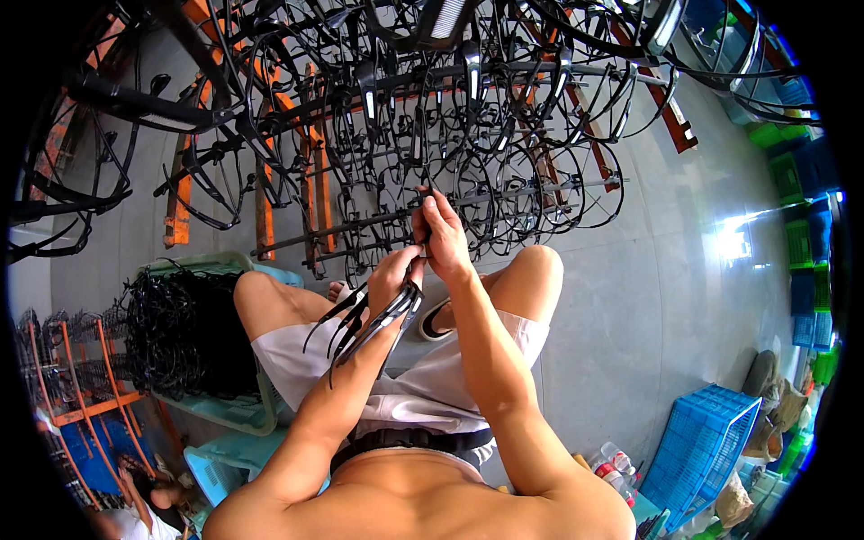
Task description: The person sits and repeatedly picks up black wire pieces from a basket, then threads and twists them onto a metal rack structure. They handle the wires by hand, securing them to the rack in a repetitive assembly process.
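My left hand (391, 274) is closed around the ends of a bundle of slim black strips (382, 317) with pale grey faces. The strips fan back across my left wrist and forearm. Just beside it, my right hand (443, 236) is closed, its thumb and fingers pinching at a small dark piece; its kind is hard to make out. Both hands are at the near side of a rack (310, 236) of bars hung with many black looped strips (486, 193). The right fingertips are close to the lowest loops, and I cannot tell whether they touch.
At left, a pale green crate (261, 400) holds a heap of black strips (166, 333). Orange uprights (177, 202) support the rack. A blue crate (702, 450) and plastic bottles (615, 463) are at lower right. Another person (148, 513) is at lower left. Stacked crates (796, 243) line the right.
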`<act>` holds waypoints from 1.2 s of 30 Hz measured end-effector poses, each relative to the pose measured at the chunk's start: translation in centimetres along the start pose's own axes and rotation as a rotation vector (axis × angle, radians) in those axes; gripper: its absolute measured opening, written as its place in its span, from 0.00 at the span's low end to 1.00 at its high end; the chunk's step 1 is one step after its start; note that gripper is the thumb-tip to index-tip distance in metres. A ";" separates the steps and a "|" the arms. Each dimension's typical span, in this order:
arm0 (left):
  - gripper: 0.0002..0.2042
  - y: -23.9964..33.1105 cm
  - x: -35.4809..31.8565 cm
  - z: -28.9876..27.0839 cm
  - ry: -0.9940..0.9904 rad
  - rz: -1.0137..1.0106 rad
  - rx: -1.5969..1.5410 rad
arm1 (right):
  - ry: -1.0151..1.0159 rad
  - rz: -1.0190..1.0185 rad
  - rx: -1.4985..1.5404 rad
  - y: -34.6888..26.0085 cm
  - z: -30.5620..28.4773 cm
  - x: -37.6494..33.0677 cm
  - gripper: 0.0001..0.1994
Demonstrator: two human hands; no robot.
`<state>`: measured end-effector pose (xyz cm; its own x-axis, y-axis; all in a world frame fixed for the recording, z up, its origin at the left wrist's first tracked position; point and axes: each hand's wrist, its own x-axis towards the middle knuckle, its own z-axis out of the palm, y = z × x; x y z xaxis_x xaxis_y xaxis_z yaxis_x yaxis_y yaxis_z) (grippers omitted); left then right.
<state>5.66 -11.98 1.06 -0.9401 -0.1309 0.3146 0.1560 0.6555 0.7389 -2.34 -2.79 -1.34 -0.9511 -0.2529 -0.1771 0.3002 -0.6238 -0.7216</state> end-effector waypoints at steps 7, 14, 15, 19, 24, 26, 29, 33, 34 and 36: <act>0.10 0.3 0.3 0.0 -0.017 -0.144 -0.080 | 0.080 -0.010 -0.039 0.2 0.8 0.9 0.15; 0.07 0.4 0.9 -0.5 0.060 -0.021 -0.082 | 0.173 0.006 -0.081 0.1 2.2 1.8 0.14; 0.06 0.4 0.9 -0.6 0.066 -0.008 -0.069 | 0.164 0.011 -0.099 -0.1 2.3 1.9 0.14; 0.05 0.2 1.0 -0.9 0.054 0.039 0.004 | 0.206 0.048 -0.124 -0.2 2.6 2.0 0.13; 0.05 0.4 1.2 -1.3 -0.023 0.048 -0.030 | 0.206 0.126 -0.093 -0.2 2.3 2.0 0.13; 0.05 0.3 0.8 -1.1 -0.009 0.022 -0.036 | 0.179 0.079 -0.044 0.0 2.2 1.1 0.13; 0.05 0.5 0.6 -1.1 -0.022 0.023 -0.035 | 0.161 0.019 -0.041 0.3 1.8 1.0 0.14; 0.05 0.2 0.5 -0.9 0.001 0.018 -0.053 | 0.142 0.002 -0.013 0.5 1.8 1.6 0.15; 0.05 0.2 0.5 -1.0 -0.004 0.021 -0.045 | 0.141 0.008 -0.007 0.4 1.9 1.6 0.15; 0.06 0.1 0.7 -1.1 -0.010 0.028 -0.033 | 0.146 0.002 0.006 0.3 1.9 1.3 0.15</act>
<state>5.34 -12.78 1.99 -0.9383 -0.1051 0.3294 0.1921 0.6335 0.7495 -3.29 -4.76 -0.53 -0.9509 -0.1442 -0.2739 0.3018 -0.6282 -0.7171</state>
